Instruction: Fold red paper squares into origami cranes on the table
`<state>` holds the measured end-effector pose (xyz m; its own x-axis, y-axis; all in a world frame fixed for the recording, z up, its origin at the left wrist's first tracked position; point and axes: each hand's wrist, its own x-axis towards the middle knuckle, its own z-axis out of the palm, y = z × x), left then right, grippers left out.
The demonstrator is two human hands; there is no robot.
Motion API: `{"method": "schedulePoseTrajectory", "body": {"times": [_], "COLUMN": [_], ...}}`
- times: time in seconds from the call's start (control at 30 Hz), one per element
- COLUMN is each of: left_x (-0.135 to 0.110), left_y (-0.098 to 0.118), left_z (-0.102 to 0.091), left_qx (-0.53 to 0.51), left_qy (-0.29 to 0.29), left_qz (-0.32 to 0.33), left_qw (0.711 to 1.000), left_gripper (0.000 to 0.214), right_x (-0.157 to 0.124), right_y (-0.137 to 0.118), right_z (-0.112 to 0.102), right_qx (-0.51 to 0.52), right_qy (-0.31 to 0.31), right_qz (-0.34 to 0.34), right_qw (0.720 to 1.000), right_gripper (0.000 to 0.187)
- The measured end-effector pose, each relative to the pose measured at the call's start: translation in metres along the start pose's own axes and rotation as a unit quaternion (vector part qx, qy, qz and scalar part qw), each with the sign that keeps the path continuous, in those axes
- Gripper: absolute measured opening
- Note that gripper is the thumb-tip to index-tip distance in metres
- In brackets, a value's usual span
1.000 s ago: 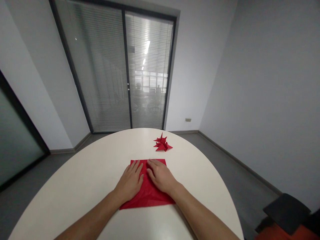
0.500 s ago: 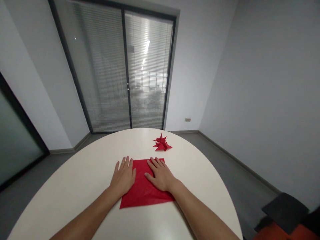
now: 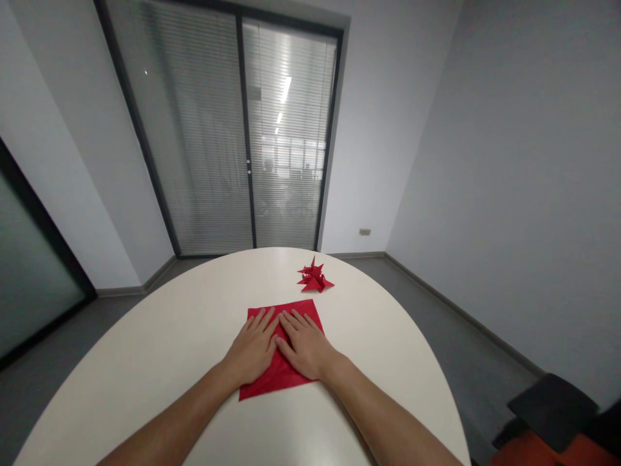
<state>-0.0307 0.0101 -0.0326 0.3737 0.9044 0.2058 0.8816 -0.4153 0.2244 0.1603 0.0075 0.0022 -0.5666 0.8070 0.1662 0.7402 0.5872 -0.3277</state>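
Note:
A red sheet of paper (image 3: pixel 276 382) lies spread on the round white table, slightly turned, with soft creases in it. My left hand (image 3: pixel 252 349) rests flat on its left part, fingers stretched away from me. On the right part lies my right hand (image 3: pixel 305 343), also flat with its fingers extended. The two hands nearly meet at the middle of the sheet and cover much of it. Beyond the paper stands a small cluster of red folded paper cranes (image 3: pixel 314 277), touched by neither hand.
The white table (image 3: pixel 160 362) has a curved edge all round. At the lower right is a chair (image 3: pixel 553 411) with black and orange parts. A glass door with blinds (image 3: pixel 291 142) and grey walls stand behind the table.
My left hand has moved right, from the sheet's left edge onto the sheet. My right hand has shifted slightly left. The paper has turned a little and moved slightly away from me.

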Motion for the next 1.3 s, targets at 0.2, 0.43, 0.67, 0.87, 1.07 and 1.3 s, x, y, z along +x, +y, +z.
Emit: {"method": "schedulePoseTrajectory", "body": {"times": [0.2, 0.43, 0.67, 0.87, 1.07, 1.3], "left_x": [0.004, 0.001, 0.000, 0.002, 0.001, -0.004], "left_y": [-0.005, 0.003, 0.005, -0.002, -0.002, 0.006], "left_z": [-0.011, -0.019, -0.013, -0.014, -0.021, -0.028], "left_qx": [0.065, 0.123, 0.025, 0.042, 0.087, 0.002], "left_qy": [-0.036, 0.030, -0.054, -0.060, -0.015, -0.049], "left_qz": [-0.062, -0.061, -0.007, -0.061, -0.114, 0.046], "left_qw": [0.995, 0.990, 0.998, 0.996, 0.990, 0.998], "left_gripper": [0.055, 0.055, 0.056, 0.060, 0.062, 0.059], "right_x": [0.001, 0.000, -0.003, -0.008, -0.013, -0.014], "right_y": [0.005, 0.006, 0.010, 0.029, 0.040, 0.042], "right_z": [0.001, -0.003, -0.012, -0.033, -0.045, -0.044], "right_qx": [0.004, 0.011, 0.016, 0.017, 0.018, 0.020], "right_qy": [-0.036, -0.041, -0.086, -0.190, -0.211, -0.193], "right_qz": [0.019, 0.036, 0.012, 0.062, 0.087, 0.074], "right_qw": [0.999, 0.998, 0.996, 0.980, 0.973, 0.978], "right_gripper": [0.079, 0.084, 0.093, 0.116, 0.124, 0.124]}}
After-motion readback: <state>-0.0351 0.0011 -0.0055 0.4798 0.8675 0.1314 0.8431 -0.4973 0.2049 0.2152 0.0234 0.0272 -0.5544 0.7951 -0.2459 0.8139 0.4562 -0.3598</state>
